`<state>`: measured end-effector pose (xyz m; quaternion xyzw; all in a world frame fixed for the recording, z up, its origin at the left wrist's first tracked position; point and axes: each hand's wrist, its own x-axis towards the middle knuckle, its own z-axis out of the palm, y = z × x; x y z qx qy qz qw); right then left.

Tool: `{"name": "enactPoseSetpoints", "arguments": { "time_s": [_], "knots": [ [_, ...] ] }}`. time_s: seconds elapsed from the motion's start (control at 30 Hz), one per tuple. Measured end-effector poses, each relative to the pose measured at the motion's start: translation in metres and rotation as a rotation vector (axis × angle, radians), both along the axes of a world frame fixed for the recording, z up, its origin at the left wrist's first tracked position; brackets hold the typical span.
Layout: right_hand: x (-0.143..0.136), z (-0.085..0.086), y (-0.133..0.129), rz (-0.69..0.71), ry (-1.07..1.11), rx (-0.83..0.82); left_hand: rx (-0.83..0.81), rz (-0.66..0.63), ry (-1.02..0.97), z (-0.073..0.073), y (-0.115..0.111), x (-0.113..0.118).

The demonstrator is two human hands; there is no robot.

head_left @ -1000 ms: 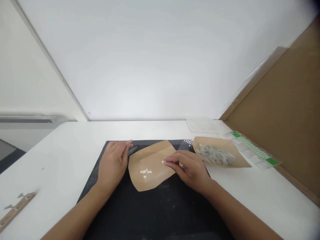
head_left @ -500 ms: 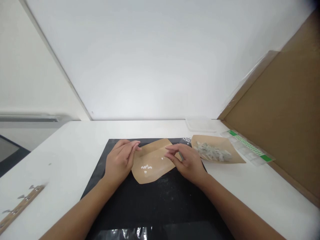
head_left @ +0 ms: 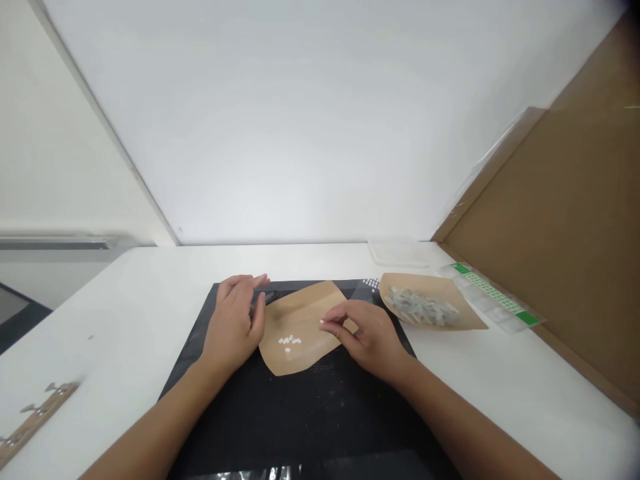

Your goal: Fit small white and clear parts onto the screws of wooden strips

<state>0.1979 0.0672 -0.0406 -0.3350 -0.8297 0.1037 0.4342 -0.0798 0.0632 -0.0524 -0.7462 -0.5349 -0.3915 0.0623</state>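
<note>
A brown paper sheet lies on a black mat, its far edge raised. Several small white pellets are grouped on the left part of the paper. My right hand is over the paper's right side, thumb and forefinger pinched on one white pellet. At the paper's left edge rests my left hand, its fingers apart and holding nothing. Just beyond its thumb shows a dark object, too hidden to name.
Right of the mat, a second brown paper holds a heap of small clear packets. Beside it lies a clear compartment case with a green strip. A translucent lid is at the back. Hooks on a wooden strip lie left.
My right fingers have come down and closed on a pellet near the paper's right side. My left hand has opened, its thumb parting from the fingers, and moved slightly left.
</note>
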Motion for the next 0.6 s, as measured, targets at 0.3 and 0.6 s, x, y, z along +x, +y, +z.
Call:
{"name": "enactPoseSetpoints", "arguments": {
  "time_s": [0.3, 0.6],
  "knots": [
    [-0.001, 0.005, -0.002, 0.021, 0.000, -0.035, -0.061, 0.043, 0.005, 0.000, -0.003, 0.000],
    [-0.002, 0.009, -0.004, 0.034, 0.014, -0.085, 0.026, 0.004, -0.015, 0.005, -0.005, 0.000]
  ]
}}
